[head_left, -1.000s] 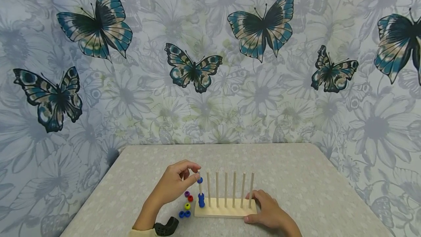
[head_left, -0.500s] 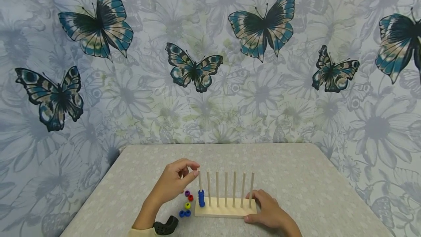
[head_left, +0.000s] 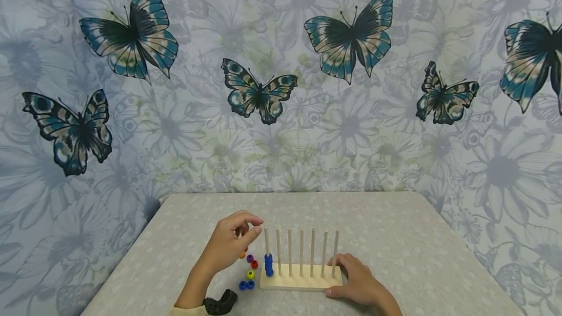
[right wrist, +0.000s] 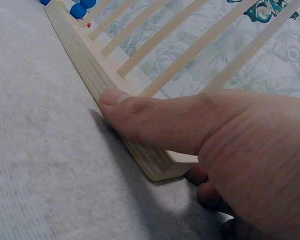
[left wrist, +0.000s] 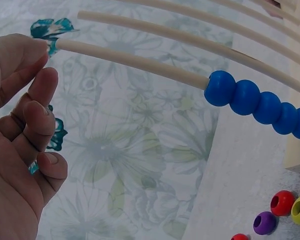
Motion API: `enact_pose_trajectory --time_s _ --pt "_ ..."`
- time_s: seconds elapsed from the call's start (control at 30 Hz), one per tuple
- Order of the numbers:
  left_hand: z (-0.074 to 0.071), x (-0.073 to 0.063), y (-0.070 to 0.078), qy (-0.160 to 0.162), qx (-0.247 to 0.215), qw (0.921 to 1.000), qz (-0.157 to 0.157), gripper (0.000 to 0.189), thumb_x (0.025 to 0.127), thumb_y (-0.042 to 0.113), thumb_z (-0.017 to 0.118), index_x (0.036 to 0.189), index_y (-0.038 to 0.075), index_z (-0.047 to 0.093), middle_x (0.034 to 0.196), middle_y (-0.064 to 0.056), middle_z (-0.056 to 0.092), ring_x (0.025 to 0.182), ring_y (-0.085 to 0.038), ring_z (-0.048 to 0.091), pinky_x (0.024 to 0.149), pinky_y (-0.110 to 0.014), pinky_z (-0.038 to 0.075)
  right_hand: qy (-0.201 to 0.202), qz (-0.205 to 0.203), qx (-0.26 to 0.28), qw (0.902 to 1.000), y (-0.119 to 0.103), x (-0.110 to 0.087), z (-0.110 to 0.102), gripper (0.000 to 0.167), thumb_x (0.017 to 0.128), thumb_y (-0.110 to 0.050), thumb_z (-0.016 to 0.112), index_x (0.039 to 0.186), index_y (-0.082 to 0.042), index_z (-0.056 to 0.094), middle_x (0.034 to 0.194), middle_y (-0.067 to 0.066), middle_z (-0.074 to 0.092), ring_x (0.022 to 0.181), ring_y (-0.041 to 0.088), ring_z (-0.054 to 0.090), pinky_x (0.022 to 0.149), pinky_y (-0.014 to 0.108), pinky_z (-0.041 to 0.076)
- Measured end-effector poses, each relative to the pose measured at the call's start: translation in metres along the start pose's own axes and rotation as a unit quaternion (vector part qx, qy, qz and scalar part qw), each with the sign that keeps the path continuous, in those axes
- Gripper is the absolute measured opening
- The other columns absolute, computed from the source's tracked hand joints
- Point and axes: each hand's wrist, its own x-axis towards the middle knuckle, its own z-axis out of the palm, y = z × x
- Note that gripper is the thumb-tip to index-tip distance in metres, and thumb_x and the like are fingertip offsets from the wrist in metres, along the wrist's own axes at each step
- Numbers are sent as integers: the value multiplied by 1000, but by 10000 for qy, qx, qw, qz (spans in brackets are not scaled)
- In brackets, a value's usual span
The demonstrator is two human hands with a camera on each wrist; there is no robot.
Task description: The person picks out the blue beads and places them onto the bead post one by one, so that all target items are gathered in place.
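A wooden peg rack point(head_left: 303, 284) with a row of upright pegs stands on the table. Blue beads point(head_left: 269, 265) are stacked at the foot of its leftmost peg; several show in the left wrist view point(left wrist: 246, 97). My left hand point(head_left: 228, 245) hovers beside that peg's top with loosely bent fingers and no bead in them. In the left wrist view its fingertips are close to the peg's tip point(left wrist: 70, 46); whether they touch is unclear. My right hand point(head_left: 357, 281) grips the rack's right end, thumb point(right wrist: 150, 115) along the front edge and fingers behind, partly hidden.
Left of the rack lie loose beads: two blue point(head_left: 247, 285), one yellow point(head_left: 250, 274), a red point(head_left: 254, 264) and a purple point(head_left: 250, 258). An orange bead point(head_left: 242, 255) is partly behind my left hand. A patterned wall stands behind the table point(head_left: 395, 228).
A blue bead near the top of the leftmost peg has dropped onto the stack below. My left hand has since moved slightly left, away from the peg. The right hand stays put.
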Motion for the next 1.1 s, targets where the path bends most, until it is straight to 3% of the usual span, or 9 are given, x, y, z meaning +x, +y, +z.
enact_pose_trajectory --time_s 0.27,0.63,0.93,1.1 --pt "-10 -5 -4 63 173 9998 -104 10 96 35 67 105 40 70 82 13 63 61 -10 48 55 -25 42 55 25 -86 9999 3 4 -2 53 74 -51 85 114 -28 59 117 -5 57 117 22 51 92 50 35" --pt "-12 -21 -13 126 133 9990 -398 10 95 30 71 101 38 70 83 11 65 62 -11 50 58 -24 45 4 25 -6 10000 4 2 -1 55 73 -49 86 115 -25 59 119 -3 58 118 23 52 97 57 36" --pt "-18 -35 -23 29 344 9929 -1140 15 93 27 74 98 41 71 82 12 65 63 -13 51 56 -25 44 82 -53 -155 9998 1 1 1 55 74 -53 84 115 -26 59 115 -7 57 111 15 52 90 47 36" --pt "-20 -42 -27 -35 250 9888 -1470 12 92 30 74 100 39 71 77 8 64 63 -12 51 55 -25 44 59 -33 -9 10000 0 -2 1 54 73 -50 85 114 -25 59 117 -4 58 114 20 52 95 52 37"
